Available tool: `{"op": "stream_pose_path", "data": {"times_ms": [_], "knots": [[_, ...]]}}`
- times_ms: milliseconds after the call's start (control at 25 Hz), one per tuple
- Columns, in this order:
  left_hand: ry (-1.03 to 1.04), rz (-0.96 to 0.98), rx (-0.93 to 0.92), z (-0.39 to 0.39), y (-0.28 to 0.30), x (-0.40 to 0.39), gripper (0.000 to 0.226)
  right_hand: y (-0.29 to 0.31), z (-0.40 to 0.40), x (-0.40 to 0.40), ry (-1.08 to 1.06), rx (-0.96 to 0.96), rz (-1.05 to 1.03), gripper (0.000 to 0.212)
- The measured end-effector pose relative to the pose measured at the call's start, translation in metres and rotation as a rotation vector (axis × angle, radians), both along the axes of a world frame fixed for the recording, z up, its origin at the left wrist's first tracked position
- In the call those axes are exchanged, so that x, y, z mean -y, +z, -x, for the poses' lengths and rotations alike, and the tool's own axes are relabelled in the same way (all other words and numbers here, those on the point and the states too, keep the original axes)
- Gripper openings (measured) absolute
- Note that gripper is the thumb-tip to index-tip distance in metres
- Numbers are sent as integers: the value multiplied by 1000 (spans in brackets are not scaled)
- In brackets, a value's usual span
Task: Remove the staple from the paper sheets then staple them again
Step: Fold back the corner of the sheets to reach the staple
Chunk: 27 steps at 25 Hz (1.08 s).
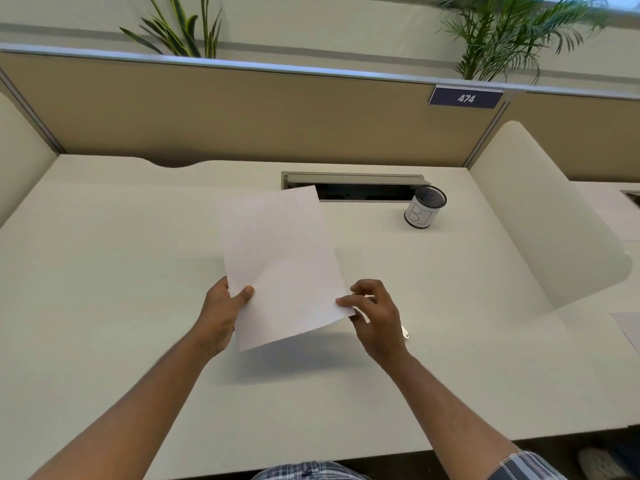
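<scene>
Both hands hold the paper sheets [282, 265] up off the pale worktop [104, 271] in the middle of the frame, and a shadow lies on the surface under them. The left hand [221, 313] has a closed grip on the lower left edge, thumb on top and fingers hidden behind the sheets. The right hand [375, 317] pinches the lower right corner between thumb and fingertips, the other fingers loosely curled. The top sheet looks blank; a staple cannot be made out. A small white thing [406, 332] pokes out just behind the right hand, mostly hidden, and what it is cannot be told.

At the upper right of the sheets, a round mesh pen cup [425, 207] with a white label stands on the worktop beside an open cable slot [356, 187]. A tan partition [242, 112] runs across the back with a blue tag reading 474 [465, 98], and green plants [512, 32] rise above it.
</scene>
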<state>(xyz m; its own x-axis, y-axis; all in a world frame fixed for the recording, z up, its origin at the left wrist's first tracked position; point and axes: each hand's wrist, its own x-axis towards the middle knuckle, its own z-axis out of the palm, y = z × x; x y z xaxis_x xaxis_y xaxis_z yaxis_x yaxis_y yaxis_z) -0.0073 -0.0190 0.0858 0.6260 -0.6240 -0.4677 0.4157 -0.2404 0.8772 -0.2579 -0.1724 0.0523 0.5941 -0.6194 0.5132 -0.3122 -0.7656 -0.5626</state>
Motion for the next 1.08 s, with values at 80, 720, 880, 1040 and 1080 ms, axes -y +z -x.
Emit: {"op": "stream_pose_path", "data": {"times_ms": [80, 720, 880, 1040, 1080], "knots": [[-18, -49, -20, -3, 1, -2, 21, 7, -5, -1, -6, 57, -7, 33], [180, 141, 521, -33, 95, 13, 18, 87, -40, -8, -7, 269, -767, 10], [-197, 177, 992, 10, 112, 25, 15, 93, -42, -12, 22, 299, -860, 7], [-355, -32, 1351, 37, 110, 37, 21, 108, -42, -19, 49, 333, -918, 14], [-367, -45, 1344, 42, 113, 38, 24, 112, -42, -20, 59, 343, -929, 14]]}}
